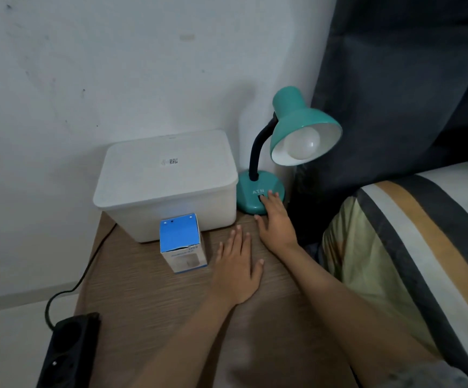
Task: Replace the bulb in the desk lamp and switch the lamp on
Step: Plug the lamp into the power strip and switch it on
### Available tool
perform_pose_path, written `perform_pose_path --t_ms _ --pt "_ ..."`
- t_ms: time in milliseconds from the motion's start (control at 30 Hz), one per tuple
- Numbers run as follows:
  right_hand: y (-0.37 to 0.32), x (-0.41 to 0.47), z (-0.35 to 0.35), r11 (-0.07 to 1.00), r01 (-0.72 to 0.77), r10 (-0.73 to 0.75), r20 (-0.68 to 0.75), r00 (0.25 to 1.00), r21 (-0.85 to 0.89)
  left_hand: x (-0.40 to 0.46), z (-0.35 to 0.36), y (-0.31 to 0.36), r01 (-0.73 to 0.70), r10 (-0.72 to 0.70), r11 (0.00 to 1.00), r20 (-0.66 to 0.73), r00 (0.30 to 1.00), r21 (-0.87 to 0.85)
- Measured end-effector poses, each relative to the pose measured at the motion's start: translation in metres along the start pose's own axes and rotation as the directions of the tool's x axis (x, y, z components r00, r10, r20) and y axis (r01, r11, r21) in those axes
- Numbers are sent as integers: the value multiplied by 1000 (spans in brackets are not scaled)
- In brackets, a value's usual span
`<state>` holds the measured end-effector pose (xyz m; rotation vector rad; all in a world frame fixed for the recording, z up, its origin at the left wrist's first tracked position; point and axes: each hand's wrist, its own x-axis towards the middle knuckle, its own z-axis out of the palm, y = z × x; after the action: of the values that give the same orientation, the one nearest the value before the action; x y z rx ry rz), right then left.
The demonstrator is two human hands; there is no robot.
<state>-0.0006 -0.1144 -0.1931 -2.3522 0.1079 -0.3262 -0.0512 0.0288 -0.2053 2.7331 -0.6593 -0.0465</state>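
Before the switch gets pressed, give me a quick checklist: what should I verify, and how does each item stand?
1. Bulb seated in the shade: a white bulb sits inside the teal lamp shade. Ok, though thread tightness cannot be told.
2. Lamp lit: the bulb looks dark. Not ok yet.
3. Right hand on the switch: fingertips rest on the lamp base at the dark switch. Ok.
4. Left hand clear: flat on the wooden table, holding nothing. Ok.
5. Bulb box out of the way: upright beside the white storage box. Ok.
6. Lamp plugged into the power strip: cannot tell.
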Motion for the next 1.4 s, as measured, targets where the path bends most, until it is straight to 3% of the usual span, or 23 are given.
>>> perform_pose_path --t_ms 467,600,767,967,1400 --pt "9 5 7 999 13 -16 -76 997 -41 -1 -2 1 7 -10 997 -31 999 -71" --pt "12 2 11 999 8 -13 -117 993 -43 3 0 1 65 -67 996 29 997 62" --pt "10 2 10 998 17 -24 -132 991 -59 2 0 3 65 -64 998 -17 998 24" --pt "8 0 6 1000 6 -10 -124 992 -29 1 -1 4 72 -71 997 -23 997 10" --pt "5 2 4 988 -3 -7 -64 998 -155 3 0 4 75 -75 997 -22 997 -8"
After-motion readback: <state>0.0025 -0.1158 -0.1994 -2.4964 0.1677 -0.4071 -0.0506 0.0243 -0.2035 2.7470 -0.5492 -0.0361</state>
